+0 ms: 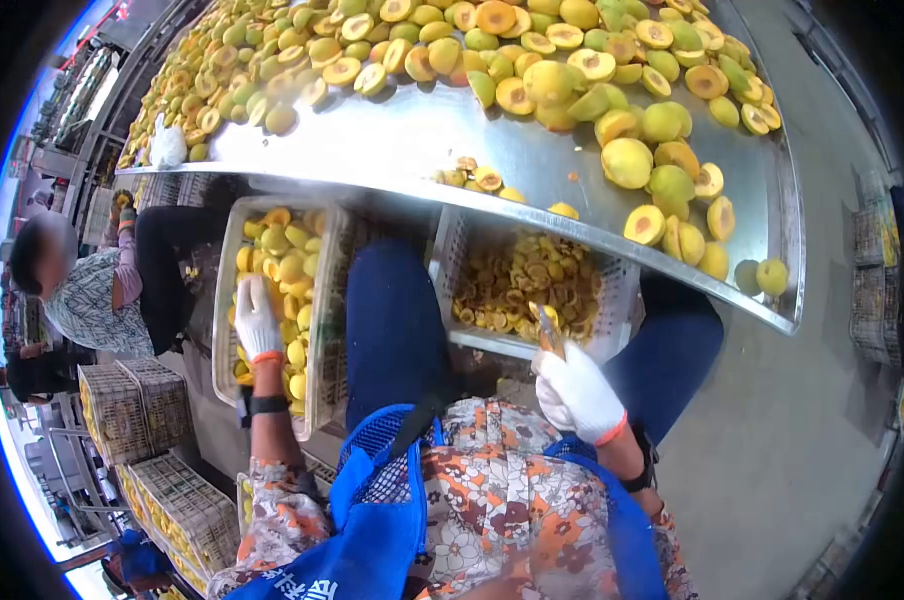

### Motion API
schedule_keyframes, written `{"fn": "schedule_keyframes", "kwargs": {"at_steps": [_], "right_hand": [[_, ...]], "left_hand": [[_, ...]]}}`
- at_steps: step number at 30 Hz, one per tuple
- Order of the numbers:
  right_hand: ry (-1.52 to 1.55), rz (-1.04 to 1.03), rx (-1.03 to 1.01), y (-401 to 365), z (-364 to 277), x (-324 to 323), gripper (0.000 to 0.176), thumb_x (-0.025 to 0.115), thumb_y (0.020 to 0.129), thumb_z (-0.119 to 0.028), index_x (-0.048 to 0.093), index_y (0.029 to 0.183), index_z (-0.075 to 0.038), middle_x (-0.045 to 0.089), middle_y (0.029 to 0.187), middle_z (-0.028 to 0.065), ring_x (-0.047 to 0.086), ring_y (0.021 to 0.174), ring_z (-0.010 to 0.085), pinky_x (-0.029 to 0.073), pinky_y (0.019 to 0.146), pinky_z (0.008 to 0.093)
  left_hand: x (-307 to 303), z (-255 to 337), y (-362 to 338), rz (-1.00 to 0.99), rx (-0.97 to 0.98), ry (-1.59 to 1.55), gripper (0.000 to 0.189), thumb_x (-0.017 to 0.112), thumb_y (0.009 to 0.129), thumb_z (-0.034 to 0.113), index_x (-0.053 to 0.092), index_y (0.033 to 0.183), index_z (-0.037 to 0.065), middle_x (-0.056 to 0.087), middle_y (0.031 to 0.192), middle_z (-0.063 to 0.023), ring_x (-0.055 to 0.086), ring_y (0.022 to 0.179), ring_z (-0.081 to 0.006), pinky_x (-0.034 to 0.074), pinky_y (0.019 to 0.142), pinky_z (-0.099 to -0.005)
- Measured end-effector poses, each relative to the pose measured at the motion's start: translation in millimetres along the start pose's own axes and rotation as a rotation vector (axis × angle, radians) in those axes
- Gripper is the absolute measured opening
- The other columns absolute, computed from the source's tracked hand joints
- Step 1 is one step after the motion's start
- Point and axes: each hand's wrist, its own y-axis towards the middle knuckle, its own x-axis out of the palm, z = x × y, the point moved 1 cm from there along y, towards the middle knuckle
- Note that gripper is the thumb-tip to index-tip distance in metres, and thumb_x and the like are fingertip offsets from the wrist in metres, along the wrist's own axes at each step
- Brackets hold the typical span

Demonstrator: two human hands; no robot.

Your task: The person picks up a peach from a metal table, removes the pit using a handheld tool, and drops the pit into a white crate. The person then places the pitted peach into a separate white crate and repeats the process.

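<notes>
My left hand [257,312], in a white glove, reaches into a pale crate [222,340] of yellow fruit halves [294,268]. Its fingers point down onto the fruit, and whether they hold a piece cannot be made out. My right hand [576,390], also gloved, is closed around a small knife-like tool [550,330] with a brownish handle. The tool's tip is raised over a second crate [477,338], which holds small brown and yellow scraps [532,270]. Both crates sit below the front edge of a metal table [372,140].
Many whole and halved fruits [557,80] cover the metal table. A white plastic bag [168,143] lies at its left corner. Another person [97,280] sits at the left, apart from my hands. Stacked crates [137,410] stand at the lower left, more [875,310] at the far right.
</notes>
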Motion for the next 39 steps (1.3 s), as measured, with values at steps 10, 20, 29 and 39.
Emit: {"fn": "schedule_keyframes", "kwargs": {"at_steps": [10,20,29,39], "right_hand": [[-0.608,0.179,-0.161,25,15,4,0.04,0.061,0.099,-0.036,0.053,0.112,0.001,0.064,0.078,0.014,0.063,0.065,0.0249,0.049,0.06,0.0365],[-0.873,0.292,-0.276,16,19,1,0.052,0.06,0.097,-0.044,0.054,0.118,0.003,0.064,0.103,0.0349,0.062,0.1,0.0522,0.05,0.084,0.0526],[-0.867,0.327,-0.421,-12,-14,25,0.05,0.062,0.097,-0.039,0.049,0.121,0.003,0.065,0.098,0.0331,0.064,0.093,0.0524,0.051,0.074,0.0534],[-0.932,0.302,-0.889,-16,-7,47,0.035,0.063,0.098,-0.027,0.057,0.122,-0.001,0.063,0.107,0.0283,0.065,0.088,0.0491,0.053,0.07,0.05]], "left_hand": [[118,236,53,-0.307,0.462,-0.187,0.035,0.062,0.099,0.012,0.061,0.133,0.005,0.067,0.122,-0.0121,0.062,0.113,-0.0209,0.047,0.102,-0.0322],[238,333,64,-0.461,0.908,0.594,0.04,0.068,0.085,0.024,0.061,0.124,0.017,0.06,0.13,-0.0139,0.067,0.099,-0.039,0.056,0.081,-0.0482],[132,301,-18,-1.032,0.028,-0.857,0.022,0.06,0.096,0.025,0.056,0.107,0.006,0.063,0.093,-0.0084,0.051,0.059,-0.0098,0.039,0.048,-0.0229],[105,274,-109,-0.911,0.081,-0.913,0.042,0.043,0.107,0.038,0.066,0.108,0.003,0.064,0.095,-0.0064,0.06,0.089,-0.013,0.051,0.077,-0.0268]]}}
